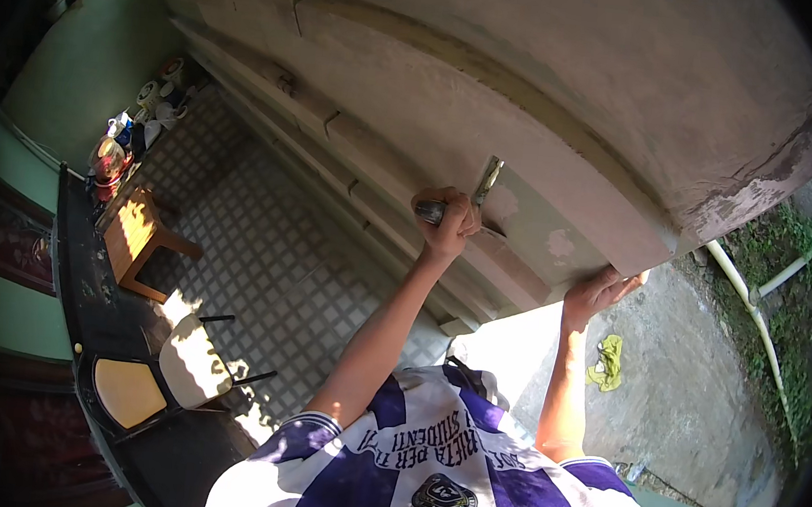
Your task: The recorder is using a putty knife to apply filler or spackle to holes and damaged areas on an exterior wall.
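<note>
My left hand [447,226] is wrapped around the dark handle of a scraper [489,180], whose flat blade points up and meets the wall surface. Beside the blade, a pale green painted patch [534,228] of the wall [410,99] has lighter, bare-looking spots on it. My right hand [598,292] rests against the wall's corner edge, to the right of that patch, with its fingers stretched out and no tool in it.
Ledges [339,137] run along the wall. A wooden stool [137,235] and a chair [194,361] stand on the tiled floor [263,231] at left. A yellow-green cloth [606,362] lies on concrete at right, near white pipes [754,308] and plants.
</note>
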`<control>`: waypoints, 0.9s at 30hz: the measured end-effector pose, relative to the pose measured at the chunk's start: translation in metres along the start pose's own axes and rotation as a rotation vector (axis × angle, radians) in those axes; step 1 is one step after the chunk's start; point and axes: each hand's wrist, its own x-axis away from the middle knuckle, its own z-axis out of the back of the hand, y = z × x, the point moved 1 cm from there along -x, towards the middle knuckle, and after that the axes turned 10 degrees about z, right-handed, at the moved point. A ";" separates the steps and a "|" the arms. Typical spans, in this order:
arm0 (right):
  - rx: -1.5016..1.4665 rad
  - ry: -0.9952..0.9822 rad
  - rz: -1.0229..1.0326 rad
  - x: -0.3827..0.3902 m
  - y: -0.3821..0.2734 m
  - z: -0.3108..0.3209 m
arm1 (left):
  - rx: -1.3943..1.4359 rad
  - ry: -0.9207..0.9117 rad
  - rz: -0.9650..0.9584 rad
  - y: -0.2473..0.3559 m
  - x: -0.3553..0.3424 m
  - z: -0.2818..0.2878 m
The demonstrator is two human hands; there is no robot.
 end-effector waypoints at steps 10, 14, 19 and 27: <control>0.024 -0.004 0.027 0.003 0.006 0.001 | -0.073 -0.016 -0.010 0.009 -0.013 -0.014; 0.021 0.005 0.028 0.005 0.010 0.000 | -0.073 -0.001 -0.016 0.016 -0.011 -0.025; 0.021 0.003 0.029 0.004 0.010 0.001 | -0.022 -0.039 -0.047 0.030 -0.024 -0.026; 0.012 0.003 0.000 0.009 0.013 0.002 | -0.145 -0.004 0.013 0.029 -0.029 -0.048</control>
